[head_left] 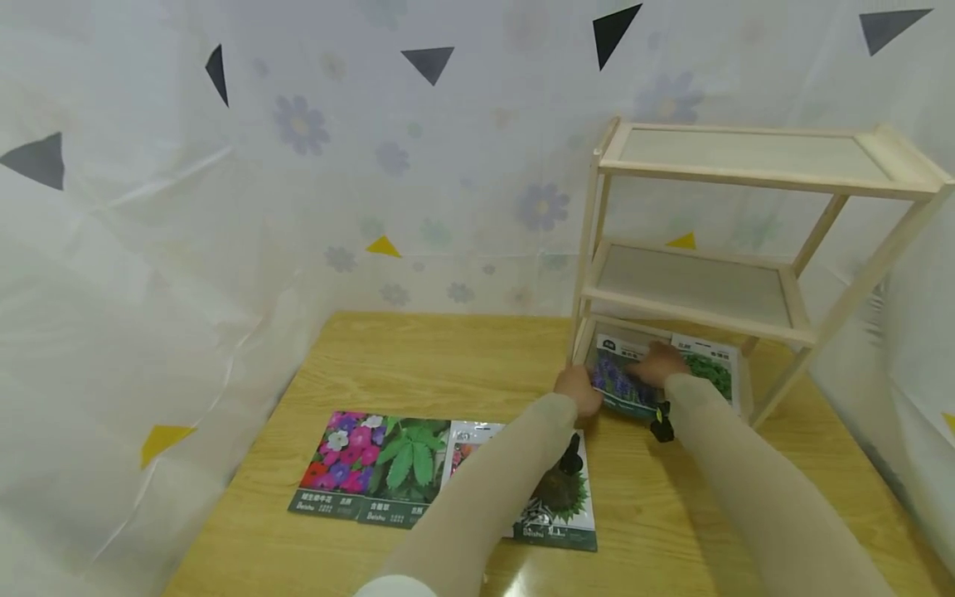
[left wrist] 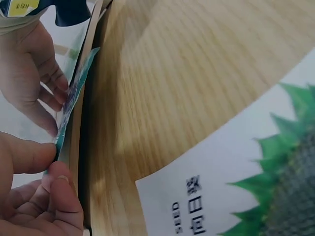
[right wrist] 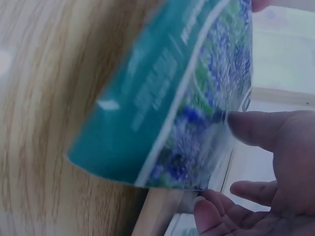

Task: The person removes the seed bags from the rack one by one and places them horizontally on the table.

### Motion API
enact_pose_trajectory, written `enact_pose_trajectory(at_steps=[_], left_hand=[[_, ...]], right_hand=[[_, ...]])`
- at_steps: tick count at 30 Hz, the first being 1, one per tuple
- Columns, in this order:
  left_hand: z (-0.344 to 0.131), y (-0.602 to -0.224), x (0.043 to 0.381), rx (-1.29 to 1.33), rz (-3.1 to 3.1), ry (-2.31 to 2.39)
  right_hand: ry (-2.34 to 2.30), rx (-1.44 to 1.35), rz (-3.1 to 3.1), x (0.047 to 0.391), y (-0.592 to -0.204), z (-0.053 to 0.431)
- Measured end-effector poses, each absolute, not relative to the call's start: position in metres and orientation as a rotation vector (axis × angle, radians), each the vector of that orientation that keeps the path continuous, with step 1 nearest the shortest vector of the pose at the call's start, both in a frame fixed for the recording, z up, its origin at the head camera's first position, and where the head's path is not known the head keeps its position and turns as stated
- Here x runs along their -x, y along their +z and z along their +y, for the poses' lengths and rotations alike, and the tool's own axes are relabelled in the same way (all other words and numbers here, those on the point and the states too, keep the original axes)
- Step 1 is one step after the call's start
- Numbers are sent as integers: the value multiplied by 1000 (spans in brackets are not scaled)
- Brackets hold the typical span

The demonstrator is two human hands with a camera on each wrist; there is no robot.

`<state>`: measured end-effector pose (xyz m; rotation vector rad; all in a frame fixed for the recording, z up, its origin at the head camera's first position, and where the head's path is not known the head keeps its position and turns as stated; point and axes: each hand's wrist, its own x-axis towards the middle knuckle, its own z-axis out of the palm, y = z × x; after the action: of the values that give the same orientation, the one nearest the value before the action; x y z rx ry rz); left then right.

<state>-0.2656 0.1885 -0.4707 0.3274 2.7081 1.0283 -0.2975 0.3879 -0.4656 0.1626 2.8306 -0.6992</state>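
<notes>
A seed packet with purple flowers [head_left: 618,380] lies tilted on the bottom shelf [head_left: 584,340] of a small wooden rack, its teal lower edge bowed out past the shelf's front. My left hand [head_left: 578,391] pinches that packet's near left corner between thumb and finger, as the left wrist view shows. On the other side, my right hand [head_left: 660,365] holds it, one digit against the printed face and other fingertips at the side edge. Beside it on the shelf rests a seed packet with green leaves [head_left: 709,375], partly hidden by the right hand.
The rack's middle shelf [head_left: 694,282] and top shelf [head_left: 746,153] overhang the hands. Left on the wooden table [head_left: 388,356] lie a petunia-like flower packet [head_left: 346,452], a green-leaf packet [head_left: 406,460], a partly covered packet [head_left: 477,431] and a sunflower packet [head_left: 563,497]. A patterned sheet hangs behind.
</notes>
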Motion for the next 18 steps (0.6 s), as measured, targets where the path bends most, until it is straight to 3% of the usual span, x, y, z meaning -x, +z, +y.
enact_pose_trajectory(at_steps=[18], left_hand=[[166, -472, 250, -367, 2531, 1410]], right_hand=[[-829, -90, 2778, 296, -445, 395]])
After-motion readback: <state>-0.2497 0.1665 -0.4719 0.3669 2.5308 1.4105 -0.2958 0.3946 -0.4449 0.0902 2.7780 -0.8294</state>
